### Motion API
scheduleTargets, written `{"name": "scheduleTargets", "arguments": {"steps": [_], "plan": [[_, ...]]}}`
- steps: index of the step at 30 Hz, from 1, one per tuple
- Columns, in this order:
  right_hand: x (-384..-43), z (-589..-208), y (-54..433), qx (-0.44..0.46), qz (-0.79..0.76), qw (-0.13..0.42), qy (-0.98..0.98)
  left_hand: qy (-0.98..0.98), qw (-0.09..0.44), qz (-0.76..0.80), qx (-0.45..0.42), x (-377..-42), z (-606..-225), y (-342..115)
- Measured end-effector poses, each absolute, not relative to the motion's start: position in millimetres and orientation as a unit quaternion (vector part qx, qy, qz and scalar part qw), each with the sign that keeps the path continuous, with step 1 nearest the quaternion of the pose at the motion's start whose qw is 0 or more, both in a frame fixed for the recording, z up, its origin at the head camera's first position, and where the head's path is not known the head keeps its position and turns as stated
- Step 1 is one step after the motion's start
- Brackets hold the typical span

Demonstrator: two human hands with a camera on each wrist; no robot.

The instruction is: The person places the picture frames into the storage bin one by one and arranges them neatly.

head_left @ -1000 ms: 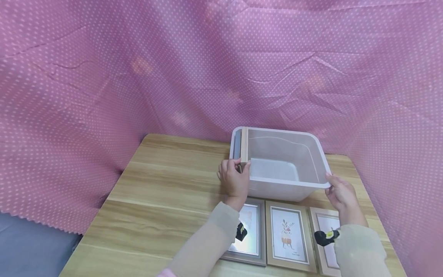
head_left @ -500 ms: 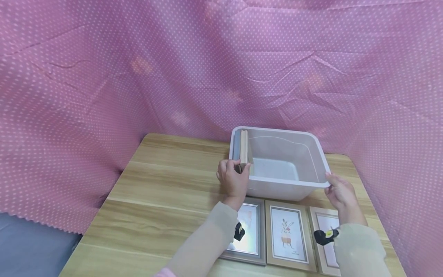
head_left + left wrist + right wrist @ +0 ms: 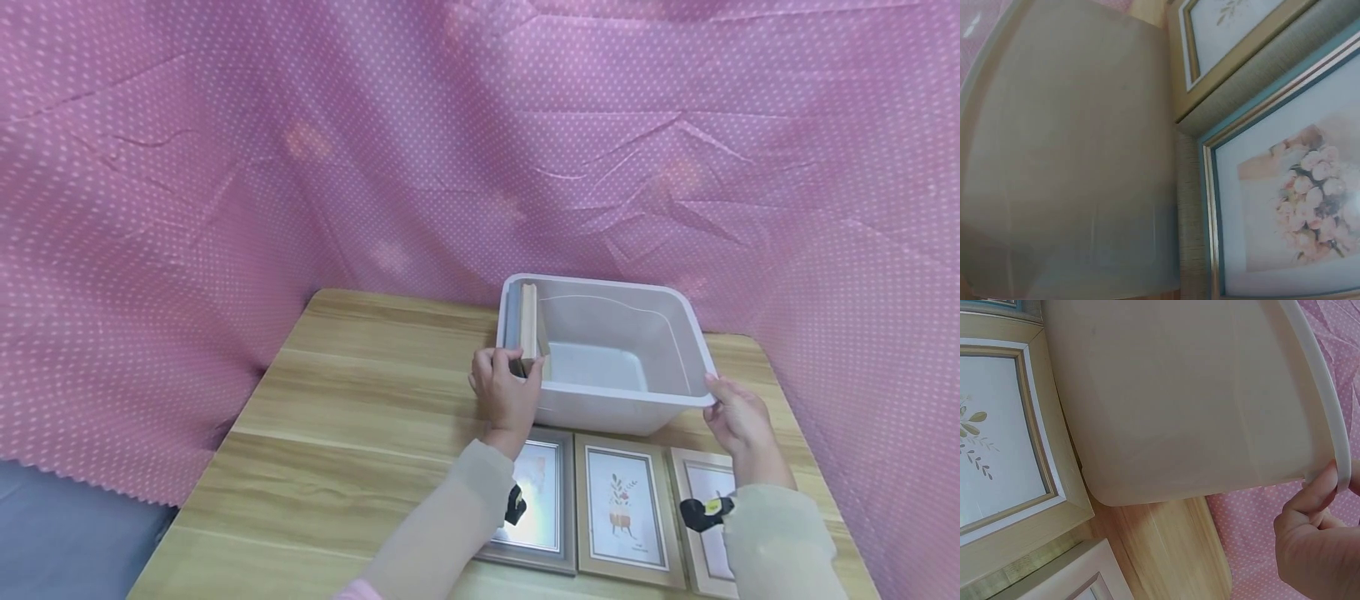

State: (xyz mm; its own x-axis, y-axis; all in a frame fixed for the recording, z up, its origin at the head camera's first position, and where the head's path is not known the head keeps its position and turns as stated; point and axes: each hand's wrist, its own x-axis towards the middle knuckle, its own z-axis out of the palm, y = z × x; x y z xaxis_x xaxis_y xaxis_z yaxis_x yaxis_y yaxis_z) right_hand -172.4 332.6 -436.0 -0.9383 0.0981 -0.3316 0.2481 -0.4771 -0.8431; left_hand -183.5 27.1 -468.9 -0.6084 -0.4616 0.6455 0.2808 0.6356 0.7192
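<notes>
Toward the back of the table stands a pale plastic bin [image 3: 622, 395]. Inside its left end, a light wood-edged picture frame [image 3: 528, 321] is on edge beside a blue-grey slab-like piece [image 3: 513, 315]. My left hand [image 3: 506, 396] pinches the near end of the light frame, thumb to its right and fingers to its left, right at the bin's rim. The near end of the frame is partly hidden by that hand. My right hand [image 3: 738, 421] grips the bin's near right corner; in the right wrist view its fingers [image 3: 1313, 497] curl under the rim.
In front of the bin a grey frame [image 3: 567, 500], a tan frame [image 3: 677, 550] with a plant picture and a pale frame [image 3: 682, 479] lie flat side by side. Pink dotted cloth [image 3: 420, 167] hangs behind and around the wooden table [image 3: 360, 392].
The light picture frame has sunk lower into the bin, its top dropping below the far rim. My left hand has gone down slightly with it; my right hand keeps its place.
</notes>
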Motion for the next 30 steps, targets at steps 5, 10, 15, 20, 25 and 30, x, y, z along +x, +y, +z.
{"name": "scheduleTargets", "arguments": {"steps": [5,10,15,20,25,30], "plan": [[-173,-436,333,0.170,-0.844,0.046,0.507,-0.794,0.436,-0.421,0.054,-182,-470,27],[-174,-437,334,0.167,-0.846,0.047,0.505,-0.798,0.433,-0.415,0.052,-183,-471,26],[-175,-436,334,0.168,-0.844,0.049,0.508,-0.797,0.431,-0.419,0.052,-185,-473,25],[-175,-435,334,0.169,-0.840,0.053,0.514,-0.790,0.431,-0.433,0.047,-187,-473,21],[-176,-434,334,0.171,-0.840,0.054,0.512,-0.782,0.419,-0.461,0.016,-189,-471,14],[-176,-435,335,0.176,-0.840,0.051,0.510,-0.774,0.399,-0.491,-0.027,-190,-470,5]]}}
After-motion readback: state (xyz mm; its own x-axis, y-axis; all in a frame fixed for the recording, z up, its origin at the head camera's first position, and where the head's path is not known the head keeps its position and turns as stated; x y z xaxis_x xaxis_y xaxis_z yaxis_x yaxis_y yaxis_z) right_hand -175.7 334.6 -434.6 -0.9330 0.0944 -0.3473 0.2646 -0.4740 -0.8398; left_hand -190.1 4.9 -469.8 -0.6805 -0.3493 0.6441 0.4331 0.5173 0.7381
